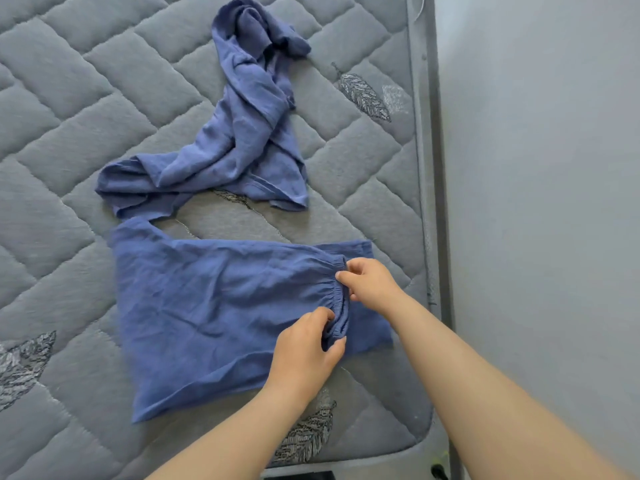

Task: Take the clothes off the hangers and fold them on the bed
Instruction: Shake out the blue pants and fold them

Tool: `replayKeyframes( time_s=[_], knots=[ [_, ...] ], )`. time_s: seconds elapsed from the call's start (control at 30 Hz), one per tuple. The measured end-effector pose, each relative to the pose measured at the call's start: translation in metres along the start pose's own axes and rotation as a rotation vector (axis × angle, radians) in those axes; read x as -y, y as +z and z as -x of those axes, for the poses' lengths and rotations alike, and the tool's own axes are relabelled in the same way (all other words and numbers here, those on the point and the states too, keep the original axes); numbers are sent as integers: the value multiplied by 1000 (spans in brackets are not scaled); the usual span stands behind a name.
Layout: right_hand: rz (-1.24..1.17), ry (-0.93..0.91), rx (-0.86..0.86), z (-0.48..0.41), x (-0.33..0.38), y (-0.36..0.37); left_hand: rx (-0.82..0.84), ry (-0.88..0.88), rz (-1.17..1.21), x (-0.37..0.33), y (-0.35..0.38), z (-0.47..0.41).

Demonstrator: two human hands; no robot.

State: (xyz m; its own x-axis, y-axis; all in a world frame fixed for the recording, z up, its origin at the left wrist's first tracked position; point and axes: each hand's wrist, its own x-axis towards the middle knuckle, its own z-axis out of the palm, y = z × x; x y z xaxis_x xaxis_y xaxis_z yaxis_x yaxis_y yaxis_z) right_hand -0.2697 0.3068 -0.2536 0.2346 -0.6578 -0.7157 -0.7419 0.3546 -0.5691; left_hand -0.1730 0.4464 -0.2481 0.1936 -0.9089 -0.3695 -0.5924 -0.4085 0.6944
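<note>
A blue garment with an elastic waistband (214,306) lies partly flattened on the grey quilted mattress (69,116), near its right edge. My left hand (308,351) pinches the gathered waistband at its lower end. My right hand (369,282) pinches the same waistband a little higher up. A second blue garment (239,133) lies crumpled and twisted farther up the mattress, apart from both hands. No hanger is in view.
The mattress edge (424,202) runs down the right side, with a grey wall (536,168) close beside it. The mattress corner (412,441) is just under my right forearm. Embroidered feather patterns mark the quilting.
</note>
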Motion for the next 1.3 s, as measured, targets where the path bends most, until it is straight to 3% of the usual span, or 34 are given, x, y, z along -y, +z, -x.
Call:
replayKeyframes(
  time_s=[0.33, 0.7, 0.87, 1.07, 1.17, 1.23, 1.3],
  knots=[
    [9, -38, -75, -16, -31, -27, 222, 38, 137, -9, 44, -15],
    [330, -120, -179, -7, -49, -32, 200, 31, 248, -18, 38, -19],
    [363, -101, -272, -6, -49, -22, 187, -20, 260, 3, 25, -16],
    [242, 82, -423, 10, -45, -3, 144, 23, 192, 26, -14, -30],
    [230, 89, -622, 32, -40, 13, 108, 104, 69, 33, -42, -49],
    [129, 82, -749, 51, -37, 28, 83, 161, -34, 35, -61, -63],
    [-25, 164, -740, 69, -36, 48, 63, 219, -155, 36, -77, -76]
  ],
)
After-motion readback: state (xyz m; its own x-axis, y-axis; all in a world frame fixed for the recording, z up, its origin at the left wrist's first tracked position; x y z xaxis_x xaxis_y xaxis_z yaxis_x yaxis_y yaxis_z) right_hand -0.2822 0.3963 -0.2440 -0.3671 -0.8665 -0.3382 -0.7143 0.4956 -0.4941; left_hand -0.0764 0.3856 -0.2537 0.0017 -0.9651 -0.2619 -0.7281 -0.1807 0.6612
